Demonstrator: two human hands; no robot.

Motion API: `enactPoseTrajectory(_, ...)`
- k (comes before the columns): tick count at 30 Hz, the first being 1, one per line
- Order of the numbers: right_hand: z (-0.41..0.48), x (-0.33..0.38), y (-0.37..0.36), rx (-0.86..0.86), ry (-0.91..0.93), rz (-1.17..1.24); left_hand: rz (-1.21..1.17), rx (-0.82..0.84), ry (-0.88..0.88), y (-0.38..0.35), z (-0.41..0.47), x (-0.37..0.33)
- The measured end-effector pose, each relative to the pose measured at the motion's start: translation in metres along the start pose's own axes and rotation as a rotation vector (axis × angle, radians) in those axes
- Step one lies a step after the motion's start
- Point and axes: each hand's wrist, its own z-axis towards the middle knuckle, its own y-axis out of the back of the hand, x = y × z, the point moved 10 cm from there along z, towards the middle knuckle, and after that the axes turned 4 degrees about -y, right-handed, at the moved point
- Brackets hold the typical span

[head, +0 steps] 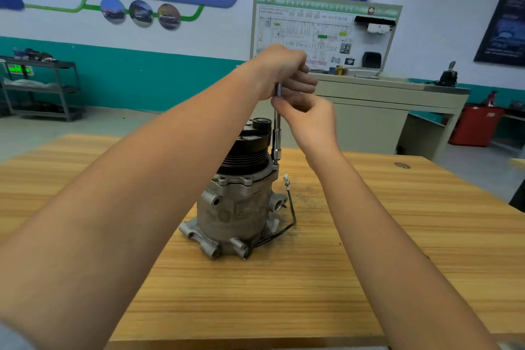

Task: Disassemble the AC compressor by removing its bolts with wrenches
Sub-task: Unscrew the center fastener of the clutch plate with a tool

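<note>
Left hand [284,71]: closed in a fist round the top of the socket wrench, above the right hand; placed there, by the look of it, to bear down and turn.
Right hand [308,115]: just below the left, fingertips pinching the shaft; likely there for keeping the tool square on the bolt.
Socket wrench [277,133]: upright, a thin chrome shaft widening to a socket at the lower end; held vertical, probably in line with a bolt driven straight down into the housing.
Socket end: seated on the flange edge at the far right of the compressor, just beside the pulley; bolt head hidden under it.
AC compressor [235,210]: standing on end near the middle of the worktop, pulley up, mounting lugs down; a stance turning the front-housing bolts upward for the tool.
Pulley [247,148]: black, grooved, on top of the grey body.
Wire [292,216]: black lead rising from the base to a white plug, beside the body, apart from the tool.
Worktop [383,236]: pale wood grain, carrying the compressor.
Stage: judged early, with the housing closed and the pulley on.
Risk: no clamp in sight; a hard twist liable to spin or tip the body.
</note>
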Motion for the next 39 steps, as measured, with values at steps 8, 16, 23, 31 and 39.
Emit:
enactPoseTrajectory(8,0.002,0.011,-0.005,0.063,0.108,-0.117,-0.369,-0.022,0.174,0.002,-0.006,0.017)
enactPoseTrajectory(16,-0.003,0.010,-0.012,0.075,0.208,-0.308,-0.537,-0.064,0.118,0.016,-0.015,0.018)
enactPoseTrajectory(23,-0.007,0.007,-0.012,0.170,0.205,-0.383,0.376,-0.189,-0.446,0.028,-0.053,-0.028)
enactPoseTrajectory(31,-0.014,0.004,-0.024,0.269,0.136,-0.313,0.788,-0.100,-0.530,0.017,-0.044,-0.053)
enactPoseTrajectory(39,-0.008,0.010,-0.014,0.063,0.161,-0.113,0.547,-0.134,-0.238,0.026,-0.013,-0.022)
